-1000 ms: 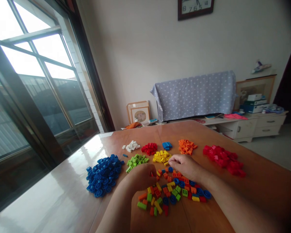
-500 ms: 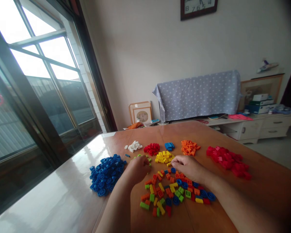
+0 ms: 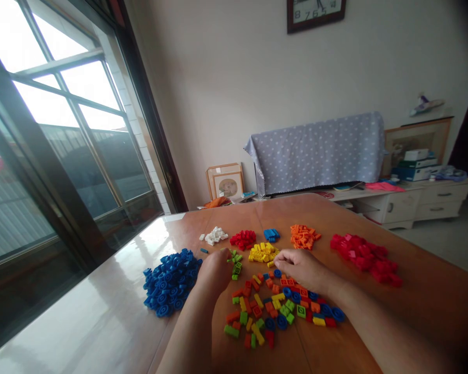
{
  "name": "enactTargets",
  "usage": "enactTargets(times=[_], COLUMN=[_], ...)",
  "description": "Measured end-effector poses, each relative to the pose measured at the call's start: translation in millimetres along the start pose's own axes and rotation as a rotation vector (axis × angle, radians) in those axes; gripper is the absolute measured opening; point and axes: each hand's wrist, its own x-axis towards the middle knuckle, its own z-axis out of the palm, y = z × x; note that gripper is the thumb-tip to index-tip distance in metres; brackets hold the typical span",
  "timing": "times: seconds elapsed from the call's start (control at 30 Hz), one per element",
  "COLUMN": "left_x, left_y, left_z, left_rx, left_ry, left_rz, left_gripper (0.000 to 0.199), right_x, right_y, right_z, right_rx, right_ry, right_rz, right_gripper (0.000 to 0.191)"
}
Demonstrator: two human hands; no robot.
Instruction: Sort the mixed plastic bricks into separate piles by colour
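Observation:
My left hand (image 3: pixel 217 268) is over the table between the blue pile (image 3: pixel 171 280) and the small green pile (image 3: pixel 236 264); its fingers are turned away and hidden. My right hand (image 3: pixel 300 265) is closed in a pinch at the near right edge of the yellow pile (image 3: pixel 262 252), with a yellow brick (image 3: pixel 271 264) by its fingertips. Just in front of both hands lies a loose spread of mixed bricks, among them a green brick (image 3: pixel 301 311), a blue round piece (image 3: pixel 282 322) and a yellow brick (image 3: pixel 319 321).
White (image 3: pixel 216 235), red (image 3: pixel 243 239), light blue (image 3: pixel 272 235) and orange (image 3: pixel 304 237) piles form a back row on the wooden table (image 3: pixel 113 306). A larger red pile (image 3: pixel 366 258) lies at the right. A small blue brick (image 3: pixel 204 250) sits alone beyond my left hand.
My left hand has moved left, off the green pile, and more green bricks now show. My right hand has hardly moved. The view has shifted slightly.

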Motion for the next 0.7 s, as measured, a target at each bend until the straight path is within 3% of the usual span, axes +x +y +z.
enactTargets(times=[0.17, 0.33, 0.53, 0.7], left_x=[-1, -4, -11, -20], left_y=[2, 7, 19, 27], left_z=[-4.2, -4.5, -10.3, -12.9], left_rx=[0.028, -0.078, -0.134, -0.061], left_ry=[0.019, 0.019, -0.088, -0.266], left_rz=[-0.029, 0.044, 0.141, 0.153], left_gripper=[0.016, 0.015, 0.014, 0.016], right_x=[0, -1, 1, 3], right_y=[-2, -4, 5, 11], right_z=[-1, -1, -2, -5], right_rx=[-0.009, -0.011, 0.016, 0.017], right_ry=[-0.006, -0.001, 0.018, 0.026], right_rz=[0.005, 0.001, 0.018, 0.061], right_gripper=[0.030, 0.029, 0.029, 0.027])
